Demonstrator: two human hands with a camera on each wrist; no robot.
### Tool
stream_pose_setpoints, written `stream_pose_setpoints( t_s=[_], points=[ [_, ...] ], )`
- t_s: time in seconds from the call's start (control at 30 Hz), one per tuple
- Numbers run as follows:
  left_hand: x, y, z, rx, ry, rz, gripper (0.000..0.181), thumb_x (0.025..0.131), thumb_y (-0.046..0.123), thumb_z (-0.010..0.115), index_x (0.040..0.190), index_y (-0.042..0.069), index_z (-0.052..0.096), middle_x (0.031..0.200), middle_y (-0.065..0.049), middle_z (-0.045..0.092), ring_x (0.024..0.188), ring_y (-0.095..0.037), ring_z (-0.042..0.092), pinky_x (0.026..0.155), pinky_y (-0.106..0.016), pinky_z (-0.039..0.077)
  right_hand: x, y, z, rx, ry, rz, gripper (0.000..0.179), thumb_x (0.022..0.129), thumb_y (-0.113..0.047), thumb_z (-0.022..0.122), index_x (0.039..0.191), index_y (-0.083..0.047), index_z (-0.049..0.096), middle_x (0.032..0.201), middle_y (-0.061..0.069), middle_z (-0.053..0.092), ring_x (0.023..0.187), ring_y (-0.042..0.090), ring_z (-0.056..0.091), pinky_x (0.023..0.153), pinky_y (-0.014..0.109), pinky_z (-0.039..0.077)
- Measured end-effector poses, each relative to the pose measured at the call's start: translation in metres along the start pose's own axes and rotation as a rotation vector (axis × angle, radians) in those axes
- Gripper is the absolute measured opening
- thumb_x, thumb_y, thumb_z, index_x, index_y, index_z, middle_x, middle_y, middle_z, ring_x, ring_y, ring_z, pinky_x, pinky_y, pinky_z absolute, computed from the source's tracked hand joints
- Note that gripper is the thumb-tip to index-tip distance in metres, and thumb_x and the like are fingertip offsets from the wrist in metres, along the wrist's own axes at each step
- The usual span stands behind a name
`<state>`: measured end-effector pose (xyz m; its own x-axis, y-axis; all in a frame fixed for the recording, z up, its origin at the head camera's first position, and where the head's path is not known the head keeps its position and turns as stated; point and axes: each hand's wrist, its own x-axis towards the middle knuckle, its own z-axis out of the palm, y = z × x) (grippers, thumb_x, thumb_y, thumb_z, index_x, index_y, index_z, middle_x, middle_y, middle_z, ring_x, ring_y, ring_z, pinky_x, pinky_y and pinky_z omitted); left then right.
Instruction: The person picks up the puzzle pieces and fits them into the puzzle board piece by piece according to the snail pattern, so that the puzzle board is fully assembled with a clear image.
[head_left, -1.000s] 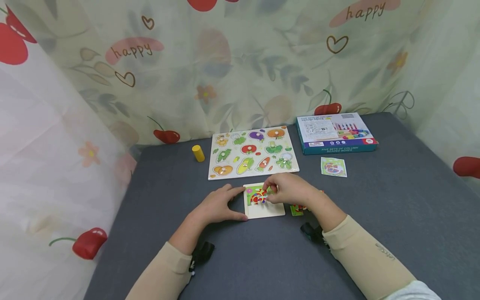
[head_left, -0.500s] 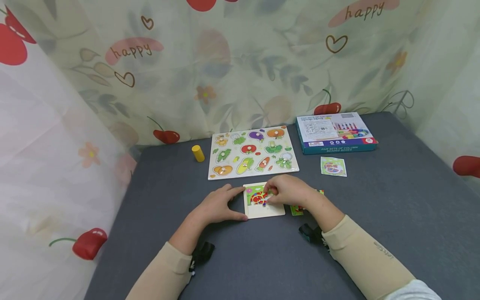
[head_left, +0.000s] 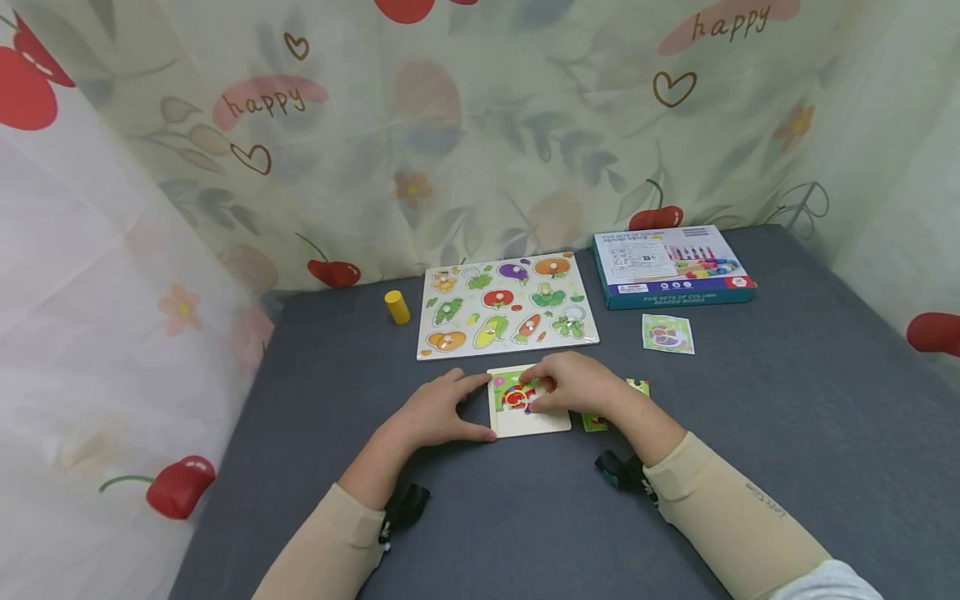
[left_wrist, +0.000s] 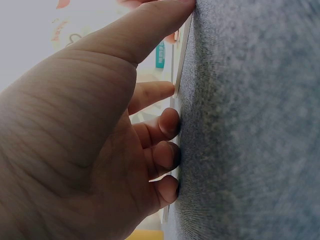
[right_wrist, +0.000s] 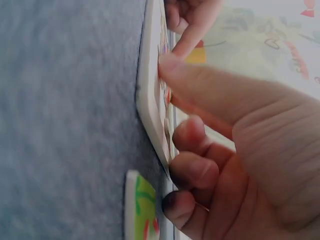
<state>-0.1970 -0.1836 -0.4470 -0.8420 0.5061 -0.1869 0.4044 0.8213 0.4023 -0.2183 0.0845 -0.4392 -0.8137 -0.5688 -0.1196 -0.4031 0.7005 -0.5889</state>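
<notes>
A small square wooden puzzle board (head_left: 531,426) lies on the dark table, with a colourful jigsaw picture (head_left: 512,395) in its upper left part and bare wood along the bottom. My left hand (head_left: 431,410) touches the board's left edge with thumb and index finger spread apart. In the left wrist view its other fingers (left_wrist: 165,155) bend loosely beside the edge. Over the board's right half, my right hand (head_left: 581,383) pinches a puzzle piece between thumb and index finger, mostly hidden by the fingers. Loose puzzle pieces (head_left: 595,423) lie right of the board, partly under the right hand.
Behind the board lies a larger vegetable puzzle board (head_left: 468,333), with a yellow cylinder (head_left: 397,307) to its left. A bead-set box (head_left: 678,296) stands at the back right. In front of it is a small picture card (head_left: 667,334). A patterned curtain (head_left: 480,175) hangs behind the table.
The right hand's fingers shift slightly over the board, and the wrist moves a little left, showing more of a loose piece. The left hand stays in place.
</notes>
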Motion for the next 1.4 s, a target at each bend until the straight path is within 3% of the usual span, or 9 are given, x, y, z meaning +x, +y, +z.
stream_pose_setpoints(
  t_s=[0.17, 0.47, 0.9, 1.0, 1.07, 1.23, 1.4],
  points=[
    [0.0, 0.0, 0.0, -0.003, -0.003, -0.004, 0.094, 0.078, 0.069, 0.079, 0.157, 0.029, 0.045, 0.104, 0.004, 0.05, 0.087, -0.017, 0.049, 0.074, -0.035, 0.041, -0.001, 0.0, 0.001, -0.057, 0.004, 0.001, 0.039, 0.091, -0.031, 0.08, 0.128, -0.02, 0.076, 0.079, -0.004, 0.056, 0.067, 0.015, 0.049, 0.063, 0.032, 0.038],
    [-0.001, -0.001, -0.001, -0.007, 0.007, -0.004, 0.095, 0.078, 0.068, 0.079, 0.157, 0.029, 0.045, 0.101, 0.004, 0.048, 0.085, -0.017, 0.048, 0.072, -0.035, 0.04, -0.003, -0.006, 0.0, -0.149, 0.018, 0.014, 0.026, 0.091, -0.032, 0.08, 0.116, -0.023, 0.081, 0.08, -0.009, 0.058, 0.067, 0.011, 0.051, 0.062, 0.032, 0.04],
    [-0.001, -0.001, 0.0, -0.001, 0.005, -0.005, 0.094, 0.078, 0.069, 0.079, 0.157, 0.029, 0.045, 0.106, 0.003, 0.05, 0.087, -0.017, 0.049, 0.075, -0.036, 0.042, -0.002, 0.0, -0.005, 0.019, 0.001, -0.018, 0.031, 0.092, -0.027, 0.08, 0.122, -0.019, 0.078, 0.082, -0.004, 0.058, 0.073, 0.015, 0.051, 0.067, 0.033, 0.041],
    [-0.001, 0.0, 0.001, 0.003, 0.004, -0.013, 0.095, 0.077, 0.07, 0.078, 0.157, 0.029, 0.045, 0.107, 0.004, 0.05, 0.088, -0.017, 0.05, 0.075, -0.035, 0.042, -0.004, -0.003, -0.011, 0.058, 0.02, -0.04, 0.033, 0.093, -0.027, 0.079, 0.124, -0.016, 0.077, 0.081, 0.001, 0.058, 0.072, 0.018, 0.05, 0.067, 0.035, 0.04],
    [0.0, 0.0, 0.001, 0.003, 0.003, -0.016, 0.095, 0.077, 0.07, 0.078, 0.157, 0.029, 0.045, 0.106, 0.004, 0.05, 0.087, -0.017, 0.049, 0.074, -0.035, 0.041, -0.006, -0.005, -0.015, 0.077, 0.046, -0.049, 0.034, 0.094, -0.026, 0.078, 0.125, -0.015, 0.076, 0.089, 0.002, 0.064, 0.076, 0.017, 0.052, 0.068, 0.035, 0.041],
    [0.001, 0.0, 0.002, 0.007, 0.005, -0.021, 0.095, 0.077, 0.069, 0.079, 0.157, 0.029, 0.045, 0.102, 0.004, 0.049, 0.086, -0.017, 0.05, 0.072, -0.035, 0.041, -0.015, -0.013, -0.029, 0.11, 0.102, -0.046, 0.035, 0.093, -0.026, 0.078, 0.126, -0.014, 0.075, 0.097, -0.002, 0.068, 0.079, 0.017, 0.055, 0.07, 0.036, 0.045],
    [0.001, -0.001, 0.002, 0.002, 0.002, -0.027, 0.095, 0.077, 0.069, 0.079, 0.157, 0.029, 0.045, 0.103, 0.004, 0.049, 0.088, -0.017, 0.05, 0.073, -0.035, 0.041, -0.024, -0.019, -0.042, 0.13, 0.134, -0.05, 0.031, 0.094, -0.024, 0.078, 0.124, -0.014, 0.076, 0.085, -0.005, 0.063, 0.076, 0.019, 0.054, 0.068, 0.037, 0.046]
  ],
)
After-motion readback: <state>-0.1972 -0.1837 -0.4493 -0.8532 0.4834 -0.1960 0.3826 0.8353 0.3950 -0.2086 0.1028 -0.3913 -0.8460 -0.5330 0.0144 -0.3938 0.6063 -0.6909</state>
